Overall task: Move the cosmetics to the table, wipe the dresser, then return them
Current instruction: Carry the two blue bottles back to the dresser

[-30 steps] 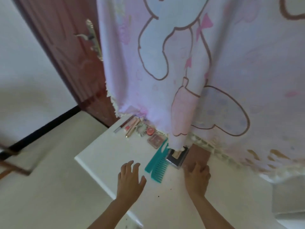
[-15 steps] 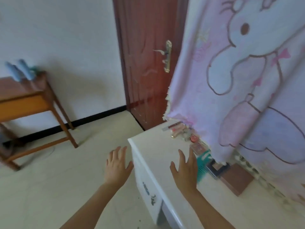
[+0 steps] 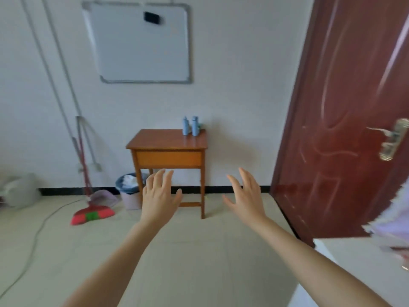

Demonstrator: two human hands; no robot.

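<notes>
Door: a dark red panelled wooden door (image 3: 343,96) fills the frame from 1 to 3 o'clock. It takes no part in the job.
Dresser: one corner of the white dresser (image 3: 358,269) shows at 4 o'clock, and a pink fringed cloth (image 3: 391,220) hangs over its far side. The cloth could hide items or drag them off during wiping.
Table: the small brown wooden table (image 3: 163,140) stands against the wall at 12 o'clock, its glossy top mostly bare.
Cable: a grey cable (image 3: 33,235) trails over the tiles at 8 o'clock and could trip someone carrying a load across the room.
Hands: the left hand (image 3: 158,196) and right hand (image 3: 247,196) are raised mid-frame with fingers spread wide, holding nothing. Walking to the table like this would likely be a wasted trip.
Bottles: two pale blue plastic bottles (image 3: 190,126) stand upright and close together at the table's far right corner. A careless set-down beside them could topple them.
Cosmetics: only a blurred reddish smear (image 3: 401,249) shows under the cloth at 4 o'clock, too indistinct to identify.
</notes>
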